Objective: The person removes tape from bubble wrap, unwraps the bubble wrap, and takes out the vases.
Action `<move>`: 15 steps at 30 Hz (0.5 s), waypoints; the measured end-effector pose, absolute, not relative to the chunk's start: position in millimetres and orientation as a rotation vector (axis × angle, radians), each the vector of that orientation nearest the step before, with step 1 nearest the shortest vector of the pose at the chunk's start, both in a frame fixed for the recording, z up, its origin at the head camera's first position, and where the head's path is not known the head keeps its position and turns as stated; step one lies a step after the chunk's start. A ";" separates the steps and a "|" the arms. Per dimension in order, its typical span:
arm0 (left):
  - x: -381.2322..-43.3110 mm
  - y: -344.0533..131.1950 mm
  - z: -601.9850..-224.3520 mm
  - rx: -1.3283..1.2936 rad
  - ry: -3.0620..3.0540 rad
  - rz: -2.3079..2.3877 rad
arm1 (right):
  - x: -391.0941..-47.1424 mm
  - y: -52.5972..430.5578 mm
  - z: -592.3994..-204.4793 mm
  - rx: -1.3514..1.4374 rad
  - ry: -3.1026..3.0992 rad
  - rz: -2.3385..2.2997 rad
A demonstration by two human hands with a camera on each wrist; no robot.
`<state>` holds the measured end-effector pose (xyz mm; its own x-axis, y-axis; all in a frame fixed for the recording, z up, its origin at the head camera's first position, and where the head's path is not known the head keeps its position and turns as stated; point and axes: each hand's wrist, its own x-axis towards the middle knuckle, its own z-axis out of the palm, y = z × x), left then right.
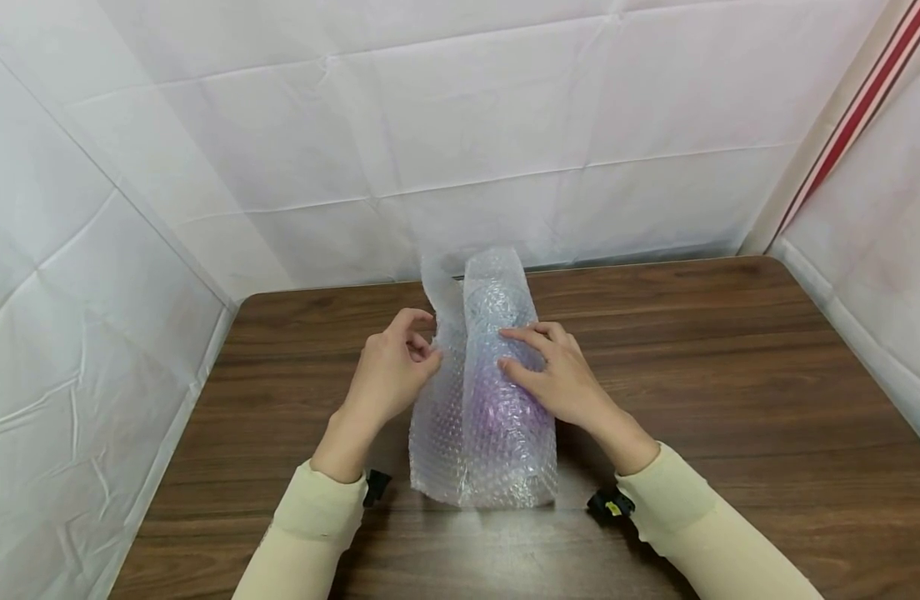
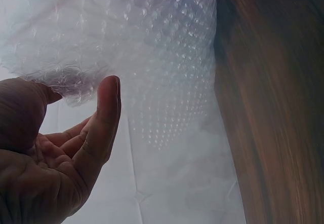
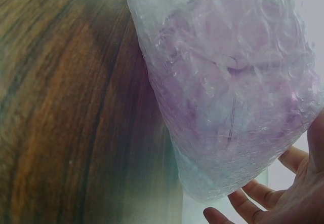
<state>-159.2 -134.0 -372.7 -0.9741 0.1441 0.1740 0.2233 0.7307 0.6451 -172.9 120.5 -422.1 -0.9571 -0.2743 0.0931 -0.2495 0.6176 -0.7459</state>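
A clear sheet of bubble wrap stands folded over a purple-and-pale-blue object; the wrap blurs what kind of object it is. In the right wrist view the object's purple rounded top shows through the layers. My left hand holds the loose left edge of the wrap between thumb and curved fingers, and that crumpled edge shows in the left wrist view. My right hand rests on the right side of the bundle, with thumb and fingers spread against the wrap.
The bundle lies on a brown wood-grain table. White sheeting hangs behind the table and along both sides. A red-striped strip runs down the back right corner. Each wrist carries a small black camera.
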 end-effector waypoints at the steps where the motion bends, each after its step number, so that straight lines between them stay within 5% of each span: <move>1: -159.1 -135.0 -372.7 -0.301 -2.820 -1.068 | -172.7 120.5 -422.1 -0.453 2.798 -1.283; 15: -157.2 -151.1 -376.7 -0.288 -2.860 -1.036 | -171.6 119.8 -422.6 -0.461 2.800 -1.296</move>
<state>-157.2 -151.1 -376.7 -0.9786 0.1474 0.1439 0.2054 0.7526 0.6257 -171.6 119.8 -422.6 -0.9560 -0.2745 0.1032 -0.2563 0.6111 -0.7489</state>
